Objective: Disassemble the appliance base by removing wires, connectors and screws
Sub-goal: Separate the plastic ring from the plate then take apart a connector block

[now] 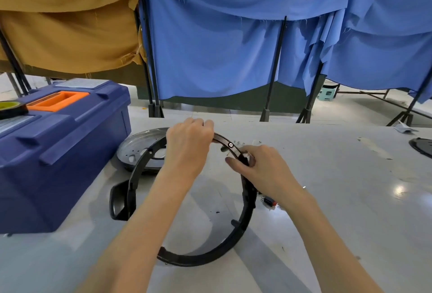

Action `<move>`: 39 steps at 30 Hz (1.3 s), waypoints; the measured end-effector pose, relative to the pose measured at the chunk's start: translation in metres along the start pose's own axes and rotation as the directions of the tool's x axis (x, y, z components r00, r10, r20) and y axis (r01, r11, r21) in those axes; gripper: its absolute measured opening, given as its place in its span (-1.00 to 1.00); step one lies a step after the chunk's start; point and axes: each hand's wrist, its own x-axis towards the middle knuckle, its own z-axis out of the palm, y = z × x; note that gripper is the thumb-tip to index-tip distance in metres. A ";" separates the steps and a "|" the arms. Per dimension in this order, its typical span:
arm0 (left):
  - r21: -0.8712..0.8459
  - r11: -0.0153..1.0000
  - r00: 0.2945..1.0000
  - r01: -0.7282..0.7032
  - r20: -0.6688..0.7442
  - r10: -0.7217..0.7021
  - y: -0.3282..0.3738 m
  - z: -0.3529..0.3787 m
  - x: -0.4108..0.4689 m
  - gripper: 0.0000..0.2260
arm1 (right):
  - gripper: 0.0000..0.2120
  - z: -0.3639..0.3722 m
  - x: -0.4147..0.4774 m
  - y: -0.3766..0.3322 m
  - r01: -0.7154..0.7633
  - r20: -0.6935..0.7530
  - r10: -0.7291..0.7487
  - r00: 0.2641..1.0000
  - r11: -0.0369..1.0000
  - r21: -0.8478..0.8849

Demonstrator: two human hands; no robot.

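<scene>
A black plastic ring, the appliance base ring point(247, 204), stands tilted on the grey table point(327, 199) in front of me. My left hand point(187, 145) grips its far top edge with curled fingers. My right hand point(259, 169) pinches a small part on the ring's right upper side. A black handle piece point(120, 200) juts from the ring's left side. A silver metal plate point(138, 150) lies behind the ring. A small red and black connector point(268, 201) lies on the table by my right wrist.
A blue toolbox point(63, 152) with an orange handle stands at the left. A roll of tape point(10, 108) rests on its lid. Another black part point(422, 149) lies at the right edge. Blue and brown cloth screens hang behind the table.
</scene>
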 end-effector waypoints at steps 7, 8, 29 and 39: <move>-0.118 0.979 0.963 0.167 -0.196 -0.187 -0.008 -0.011 -0.006 -0.85 | -0.36 -0.004 0.002 0.002 -0.049 -0.060 0.047 0.997 0.998 -0.038; -0.105 0.980 0.968 0.169 -0.168 -0.185 -0.009 -0.012 -0.005 -0.86 | -0.45 -0.003 0.002 0.002 -0.033 -0.070 0.029 0.997 0.998 -0.062; -0.593 0.731 0.940 0.336 0.164 -0.299 -0.057 -0.047 0.008 -0.53 | -0.54 -0.013 0.001 -0.012 -0.150 -0.069 0.306 0.950 0.636 0.757; -0.526 0.776 0.923 0.348 0.050 -0.381 -0.032 -0.035 -0.005 -0.55 | -0.51 0.033 -0.004 -0.022 -0.194 -0.009 0.387 0.922 0.480 0.855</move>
